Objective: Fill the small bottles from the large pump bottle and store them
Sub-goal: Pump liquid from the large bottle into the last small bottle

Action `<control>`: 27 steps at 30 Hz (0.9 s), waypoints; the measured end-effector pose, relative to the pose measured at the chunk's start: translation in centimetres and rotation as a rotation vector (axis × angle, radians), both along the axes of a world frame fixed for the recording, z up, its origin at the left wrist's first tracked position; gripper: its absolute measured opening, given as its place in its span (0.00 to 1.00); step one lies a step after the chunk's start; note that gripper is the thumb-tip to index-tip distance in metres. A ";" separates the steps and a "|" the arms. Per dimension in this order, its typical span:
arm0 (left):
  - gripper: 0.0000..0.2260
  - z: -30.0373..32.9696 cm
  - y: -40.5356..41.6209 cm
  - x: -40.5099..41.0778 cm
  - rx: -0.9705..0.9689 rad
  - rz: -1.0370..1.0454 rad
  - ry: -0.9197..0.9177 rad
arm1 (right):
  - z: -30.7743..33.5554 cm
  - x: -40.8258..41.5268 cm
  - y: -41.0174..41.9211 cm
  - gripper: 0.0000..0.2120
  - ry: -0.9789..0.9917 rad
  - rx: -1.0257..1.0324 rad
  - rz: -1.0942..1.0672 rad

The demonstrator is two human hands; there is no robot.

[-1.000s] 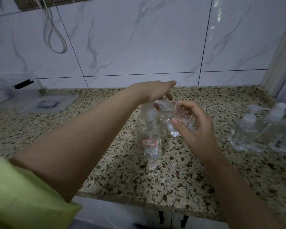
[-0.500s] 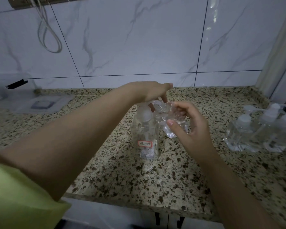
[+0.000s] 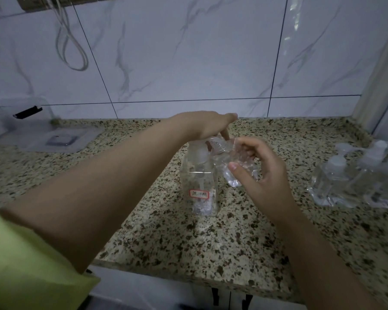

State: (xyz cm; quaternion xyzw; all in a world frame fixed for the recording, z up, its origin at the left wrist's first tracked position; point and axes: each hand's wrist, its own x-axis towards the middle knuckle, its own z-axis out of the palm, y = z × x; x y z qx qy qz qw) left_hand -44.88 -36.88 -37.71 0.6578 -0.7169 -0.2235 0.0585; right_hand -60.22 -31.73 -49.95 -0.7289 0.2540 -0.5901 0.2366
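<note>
The hands meet over the middle of the speckled stone desk [image 3: 166,238]. The left hand [image 3: 207,125] lies flat on the pump head of the large pump bottle [image 3: 199,182], fingers stretched out and pressing down, with the forearm reaching in from the lower left. The right hand [image 3: 261,173] comes up from the lower right with thumb and fingers curled round a small clear bottle [image 3: 235,163], holding it tilted, its mouth up against the pump's spout, just beside the large bottle's shoulder.

The large pump bottle stands upright on the desk, a red-bordered label on its front face, roughly midway between the desk's front edge and the tiled wall [image 3: 188,52]. Bare stone lies in front of it down to the front edge, and more to its left. To the right, well apart from the hands, a cluster of small pump bottles [image 3: 354,182] stands near the desk's right end, where a raised stone lip meets the corner. At far left a clear plastic box [image 3: 16,121] and its flat lid [image 3: 61,139] sit against the wall. A white cable [image 3: 72,48] loops down the tiles above them.
</note>
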 end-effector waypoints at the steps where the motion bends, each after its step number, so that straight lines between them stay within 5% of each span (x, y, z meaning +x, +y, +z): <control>1: 0.31 0.1 0.0 0.0 -0.011 -0.005 0.002 | 0.0 0.0 0.0 0.16 -0.009 -0.004 0.002; 27: 0.31 0.0 0.3 0.1 -0.037 -0.018 0.010 | -0.2 -0.1 -0.1 0.19 0.002 0.031 -0.020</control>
